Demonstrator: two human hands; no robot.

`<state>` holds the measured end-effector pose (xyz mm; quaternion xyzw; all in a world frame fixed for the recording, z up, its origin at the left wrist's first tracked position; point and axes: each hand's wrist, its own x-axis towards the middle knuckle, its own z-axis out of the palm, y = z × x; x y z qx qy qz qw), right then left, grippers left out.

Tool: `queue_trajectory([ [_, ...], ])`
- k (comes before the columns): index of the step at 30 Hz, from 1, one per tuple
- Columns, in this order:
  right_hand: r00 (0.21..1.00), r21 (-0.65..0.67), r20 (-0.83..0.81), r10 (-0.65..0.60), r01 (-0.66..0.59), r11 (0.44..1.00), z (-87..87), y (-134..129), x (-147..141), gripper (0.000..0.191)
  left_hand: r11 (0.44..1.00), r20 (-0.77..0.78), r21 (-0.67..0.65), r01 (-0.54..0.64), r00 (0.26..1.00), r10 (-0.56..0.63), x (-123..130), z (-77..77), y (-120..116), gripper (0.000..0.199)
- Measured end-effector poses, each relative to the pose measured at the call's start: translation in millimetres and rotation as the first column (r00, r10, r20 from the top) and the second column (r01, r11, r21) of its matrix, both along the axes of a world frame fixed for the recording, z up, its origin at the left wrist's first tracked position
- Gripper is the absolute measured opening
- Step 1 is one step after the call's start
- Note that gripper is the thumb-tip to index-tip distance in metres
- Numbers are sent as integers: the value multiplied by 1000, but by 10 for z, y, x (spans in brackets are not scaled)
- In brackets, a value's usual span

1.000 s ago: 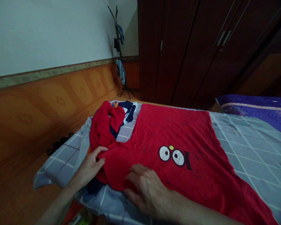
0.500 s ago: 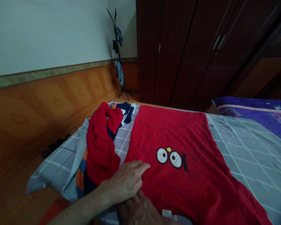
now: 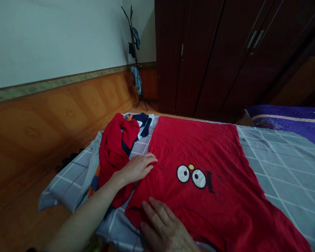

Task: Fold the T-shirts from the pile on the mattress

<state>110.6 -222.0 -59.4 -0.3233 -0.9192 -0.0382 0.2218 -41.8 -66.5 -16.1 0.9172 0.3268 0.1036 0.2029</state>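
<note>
A red T-shirt (image 3: 199, 143) with two big cartoon eyes, a yellow dot and dark print lies spread on a bed, its collar end towards me. My left hand (image 3: 139, 168) rests at the shirt's left edge, fingers stretched over the cloth and thumb a little apart. Flat on the near left sleeve lies my right hand (image 3: 166, 225), palm down with its fingers extended. Left of the shirt is a heap of clothes (image 3: 114, 150), mostly red with dark blue, orange and white pieces. My left forearm crosses in front of part of that heap.
The bed has a grey checked sheet (image 3: 267, 154). A purple quilted cover (image 3: 291, 120) lies at the far right. Behind the bed stand a dark wardrobe (image 3: 199, 59) and a coat rack (image 3: 134, 49) with hanging items. An orange-panelled wall (image 3: 68, 112) runs along the left.
My hands, crossed close together before, have parted. The left moved up along the shirt's edge; the right now lies in full view on the sleeve, which is spread out further left.
</note>
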Motion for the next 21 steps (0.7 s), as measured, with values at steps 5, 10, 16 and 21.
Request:
queue_trajectory([
  [5,984,-281,106,-143,167,945,124,39,93,42,995,-10,11,-96,995,96,-22,-157,225,17],
  [10,967,-224,148,-207,237,945,169,138,160,53,987,81,-82,-137,986,143,-175,-193,263,15],
  [16,942,-110,95,-321,331,937,60,222,181,46,981,128,-73,-180,974,188,-258,-247,331,20],
  [21,983,-145,107,-148,163,976,72,218,173,39,978,122,-39,-203,971,206,-290,-273,372,19],
])
